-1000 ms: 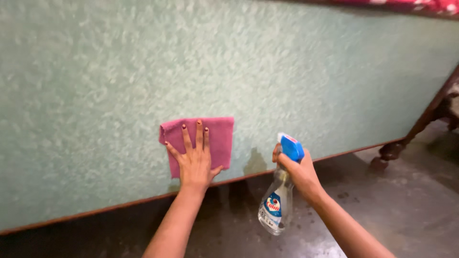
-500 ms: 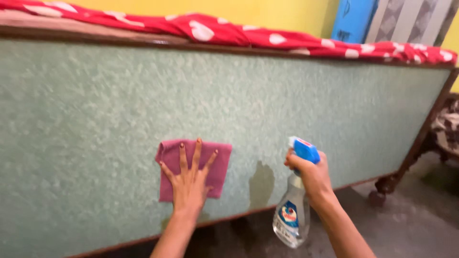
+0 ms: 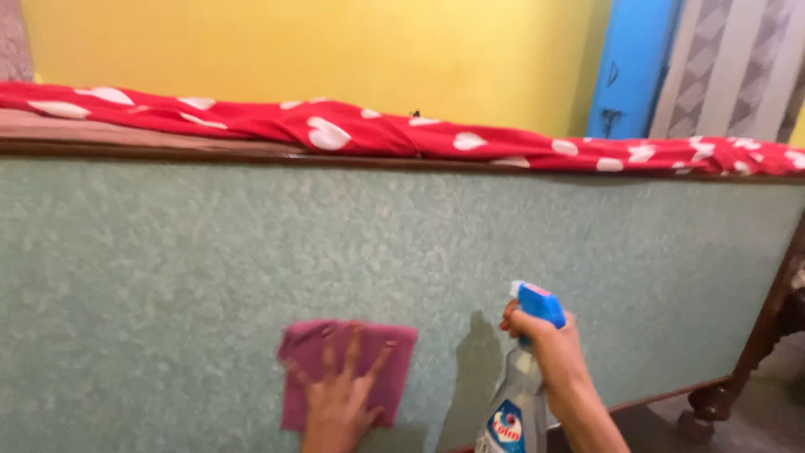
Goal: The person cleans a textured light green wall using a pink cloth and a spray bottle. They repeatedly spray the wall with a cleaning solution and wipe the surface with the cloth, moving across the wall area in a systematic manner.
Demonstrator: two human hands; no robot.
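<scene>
Yellow wall behind, blue upright panel to the far right above the right hand. Below it a red spotted cloth [image 3: 335, 130] lies along the top rail of a bed's green textured side panel [image 3: 210, 252]. Left hand [image 3: 340, 403], fingers spread flat, presses a pink cloth [image 3: 394, 352] against the panel; blurred, so mid-wipe by my reading. Right hand [image 3: 549, 344] is closed around the neck of a clear spray bottle [image 3: 513, 407] with a blue trigger head, just right of the cloth, nozzle facing the panel. A darker patch sits between the hands. Next move, judged: wiping across that patch needs even pressure.
</scene>
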